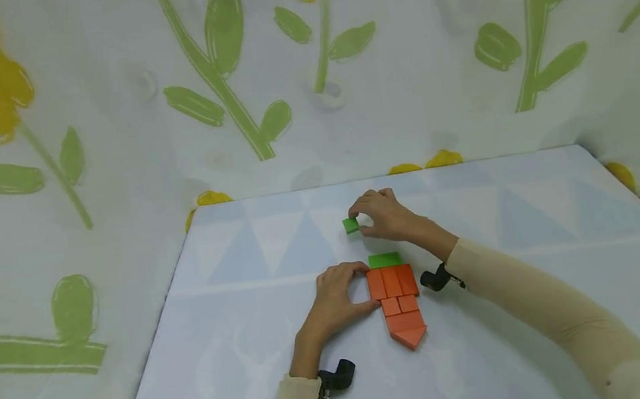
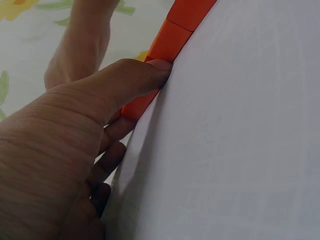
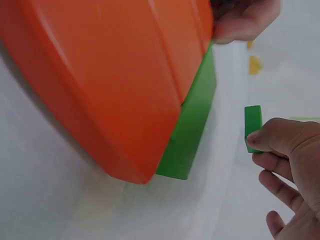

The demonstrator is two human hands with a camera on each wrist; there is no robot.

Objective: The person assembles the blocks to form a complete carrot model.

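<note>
On the table lies a flat figure of orange blocks [image 1: 404, 322], pointed at its near end. A green rectangular block [image 1: 385, 260] adjoins its far end. My left hand [image 1: 336, 298] grips the left orange block of the wide far row between thumb and index finger, and its thumb [image 2: 145, 75] presses the side in the left wrist view. Beyond the figure, my right hand [image 1: 386, 216] pinches a small green block [image 1: 350, 226] with thumb and index finger. The right wrist view shows that small green block [image 3: 253, 125] apart from the figure, its other fingers loosely bent.
The pale table [image 1: 224, 347] has a triangle pattern towards its far edge. A white cloth [image 1: 115, 118] with yellow flowers and green leaves hangs behind and beside it. Black wrist cameras [image 1: 338, 375] sit on both wrists, the right one close to the orange blocks.
</note>
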